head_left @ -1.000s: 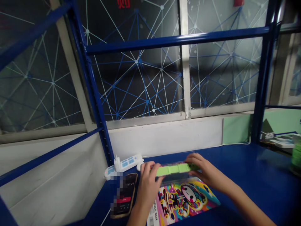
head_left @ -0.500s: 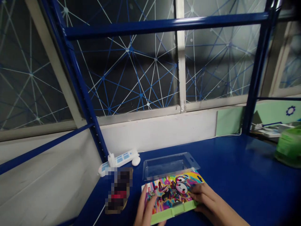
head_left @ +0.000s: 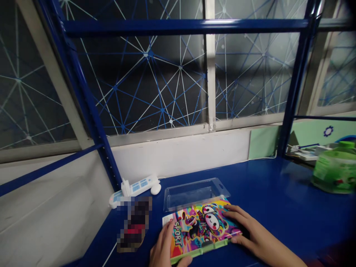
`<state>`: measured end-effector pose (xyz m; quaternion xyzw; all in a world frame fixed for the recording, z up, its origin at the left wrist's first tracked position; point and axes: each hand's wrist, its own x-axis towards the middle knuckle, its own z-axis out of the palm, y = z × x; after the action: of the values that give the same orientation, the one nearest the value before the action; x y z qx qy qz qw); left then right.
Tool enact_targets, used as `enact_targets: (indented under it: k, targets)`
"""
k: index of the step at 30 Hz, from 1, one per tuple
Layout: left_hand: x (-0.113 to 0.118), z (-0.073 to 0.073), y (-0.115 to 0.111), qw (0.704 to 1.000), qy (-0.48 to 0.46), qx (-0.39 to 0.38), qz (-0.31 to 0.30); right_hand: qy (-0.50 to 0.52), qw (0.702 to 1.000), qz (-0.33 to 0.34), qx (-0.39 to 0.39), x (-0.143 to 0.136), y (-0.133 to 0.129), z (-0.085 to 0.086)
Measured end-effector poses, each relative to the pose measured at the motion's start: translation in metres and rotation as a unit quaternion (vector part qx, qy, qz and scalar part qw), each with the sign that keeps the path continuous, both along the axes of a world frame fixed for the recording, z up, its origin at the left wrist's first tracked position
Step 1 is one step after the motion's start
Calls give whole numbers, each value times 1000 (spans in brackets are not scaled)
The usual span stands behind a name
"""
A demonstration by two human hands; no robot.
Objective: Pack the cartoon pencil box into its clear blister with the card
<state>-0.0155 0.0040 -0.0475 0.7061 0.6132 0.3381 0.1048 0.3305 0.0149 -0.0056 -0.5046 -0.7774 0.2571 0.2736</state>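
A flat box (head_left: 204, 226) with a colourful cartoon cover, the word SPORT and a light green front edge with a dark clasp lies low in the middle of the view. My left hand (head_left: 164, 244) holds its left end, fingers over the cover and thumb at the front edge. At the opposite end, my right hand (head_left: 247, 230) grips the box with its fingers on the far edge and its thumb near the front corner. Just behind the box lies a clear plastic tray (head_left: 193, 193) with a hanging slot.
On the blue table (head_left: 278, 200), a white power strip (head_left: 139, 187) with a plug stands at the back left, near a pixelated dark object (head_left: 135, 224). A green bottle (head_left: 335, 168) is at the right. A blue metal frame (head_left: 186, 26) rises before the windows.
My right hand has shifted from over the cover to the box's right end, showing more of the picture. The slotted corner of the cover is no longer visible. The view has swung slightly right.
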Motion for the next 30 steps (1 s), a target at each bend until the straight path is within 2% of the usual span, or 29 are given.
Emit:
enact_targets:
  k: [8, 10, 16, 19, 22, 25, 27, 30]
  targets:
    - [1, 1, 3, 999, 12, -22, 41, -19, 998, -33, 45, 1, 2, -14]
    - [1, 1, 3, 999, 5, -25, 40, -7, 998, -44, 49, -1, 5, -8]
    - [2, -1, 5, 999, -18, 16, 28, 55, 997, -47, 37, -19, 24, 24]
    - [1, -5, 6, 999, -21, 31, 24, 111, 991, -74, 6, -26, 32, 28]
    - [0, -9, 6, 999, -20, 36, 27, 139, 988, -70, -20, -26, 33, 23]
    - [0, -9, 3, 999, -33, 25, 34, 125, 990, -59, -39, -14, 28, 15]
    - [3, -6, 0, 998, -48, 21, 43, 103, 992, -61, -46, -2, 24, 6]
    - [8, 2, -4, 996, -57, 14, 64, 89, 995, -12, -50, 15, 18, -7]
